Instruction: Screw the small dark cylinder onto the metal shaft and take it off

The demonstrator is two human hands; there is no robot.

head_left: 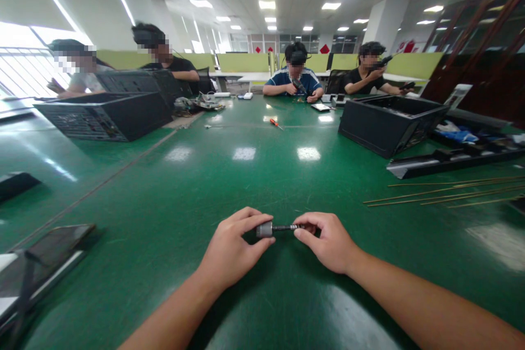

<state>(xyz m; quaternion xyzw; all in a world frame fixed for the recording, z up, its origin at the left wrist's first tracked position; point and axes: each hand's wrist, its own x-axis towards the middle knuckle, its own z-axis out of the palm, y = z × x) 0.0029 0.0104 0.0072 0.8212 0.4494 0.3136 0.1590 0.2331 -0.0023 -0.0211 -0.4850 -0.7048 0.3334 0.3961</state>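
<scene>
Near the middle of the green table (229,186), my left hand (238,246) grips a grey metal cylinder (264,229) between thumb and fingers. A thin dark shaft (282,227) runs from the cylinder to the right, with a ridged, drill-like end. That end is pinched between the thumb and fingers of my right hand (328,238), which partly hide its tip. The cylinder and shaft lie level, in one line between my two hands.
Black computer cases stand at the left (147,115) and right (369,126). An orange screwdriver (274,122) lies farther off. Thin brass-coloured rods (435,195) and a dark metal panel (459,161) are at right, a flat dark device (53,246) at left. Several people sit across.
</scene>
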